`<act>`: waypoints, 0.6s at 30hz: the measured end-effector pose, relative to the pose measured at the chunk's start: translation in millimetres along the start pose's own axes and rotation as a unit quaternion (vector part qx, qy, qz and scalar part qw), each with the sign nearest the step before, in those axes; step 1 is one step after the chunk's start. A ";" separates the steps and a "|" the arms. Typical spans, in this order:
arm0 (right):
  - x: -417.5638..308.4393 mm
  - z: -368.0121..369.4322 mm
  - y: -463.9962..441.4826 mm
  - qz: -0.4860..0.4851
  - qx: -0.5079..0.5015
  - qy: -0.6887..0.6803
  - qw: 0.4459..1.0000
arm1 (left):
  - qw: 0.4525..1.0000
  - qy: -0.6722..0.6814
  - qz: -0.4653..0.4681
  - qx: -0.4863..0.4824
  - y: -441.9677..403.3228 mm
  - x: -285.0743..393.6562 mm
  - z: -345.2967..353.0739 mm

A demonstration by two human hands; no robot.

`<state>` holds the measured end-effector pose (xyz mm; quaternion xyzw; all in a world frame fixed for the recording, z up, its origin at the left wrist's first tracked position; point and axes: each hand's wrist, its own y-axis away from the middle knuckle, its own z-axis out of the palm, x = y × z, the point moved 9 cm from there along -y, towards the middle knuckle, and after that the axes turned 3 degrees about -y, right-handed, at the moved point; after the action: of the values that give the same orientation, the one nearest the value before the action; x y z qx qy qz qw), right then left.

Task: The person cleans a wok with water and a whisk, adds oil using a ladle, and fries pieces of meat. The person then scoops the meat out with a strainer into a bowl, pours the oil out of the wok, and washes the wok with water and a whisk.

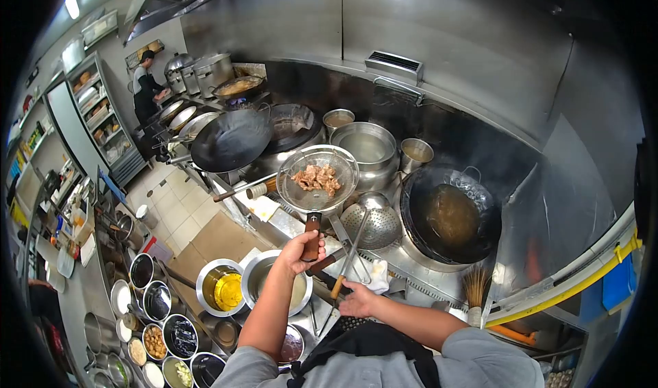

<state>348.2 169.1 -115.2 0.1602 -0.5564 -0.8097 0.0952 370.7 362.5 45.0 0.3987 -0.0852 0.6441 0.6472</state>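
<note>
My left hand (300, 252) is wrapped round the dark wooden handle of a round mesh strainer (291, 197). Pieces of brown cooked meat (317, 179) lie in the strainer, held over the stove ledge. My right hand (358, 300) is beside the wooden handle (337, 287) of a ladle, its fingers apart; whether they touch the handle is hard to tell. A perforated metal skimmer (375, 228) rests behind the ladle's shaft. On the right burner sits a black wok (490, 235) with brown liquid in it.
A large pot (364, 143) of cloudy liquid stands behind the strainer. An empty black wok (232, 141) is tilted at left. A bowl of yellow oil (227, 291) and several containers stand lower left. A bamboo brush (474, 289) is at right. Another person (144, 90) stands far left.
</note>
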 end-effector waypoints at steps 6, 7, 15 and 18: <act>-84.8 14.4 3.9 -0.257 -0.082 -0.080 0.960 | 0.996 0.067 -0.050 -0.027 -8.6 -0.4 13.0; -118.1 -9.8 17.3 -0.392 0.063 0.033 0.917 | 0.997 0.057 -0.055 0.021 -13.5 -1.5 9.3; -110.2 -76.5 248.3 -0.519 -0.055 -0.057 0.851 | 0.997 -0.069 0.026 -0.005 6.4 -17.9 112.6; -128.3 -131.3 337.6 -0.503 0.003 -0.009 0.864 | 0.993 -0.105 0.037 -0.035 9.8 -43.0 172.0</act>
<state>507.4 -25.0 175.7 0.4111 -0.4033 -0.7478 -0.3303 424.6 220.4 137.0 0.4374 -0.1897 0.6190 0.6241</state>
